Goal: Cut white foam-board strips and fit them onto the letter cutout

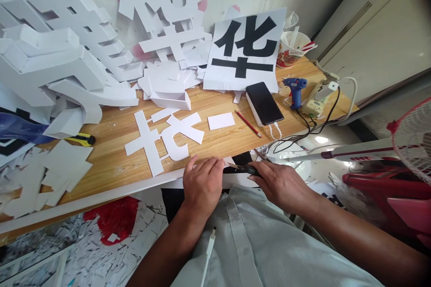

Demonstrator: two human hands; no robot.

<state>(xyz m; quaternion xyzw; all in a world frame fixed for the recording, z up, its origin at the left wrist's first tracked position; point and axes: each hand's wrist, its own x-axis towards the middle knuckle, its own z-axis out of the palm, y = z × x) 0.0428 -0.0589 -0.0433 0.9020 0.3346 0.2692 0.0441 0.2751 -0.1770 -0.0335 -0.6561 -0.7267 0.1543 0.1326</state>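
At the table's front edge, my left hand [204, 184] has its fingers wrapped over a long white strip [134, 186] that runs along the edge to the left. My right hand [281, 184] is closed on the dark handle of a knife [249, 169], its thin blade pointing left at the strip's end beside my left fingertips. Just beyond my left hand lies a flat white cut-out character [147, 141] on the wooden table [111, 157]. A small white rectangle [221, 121] and a red pencil [248, 123] lie farther back.
White foam characters [77, 63] pile up at the back left. A printed character sheet [242, 54], a phone [264, 103], a blue glue gun [296, 92] and cables stand to the right. A yellow cutter [81, 139] lies left.
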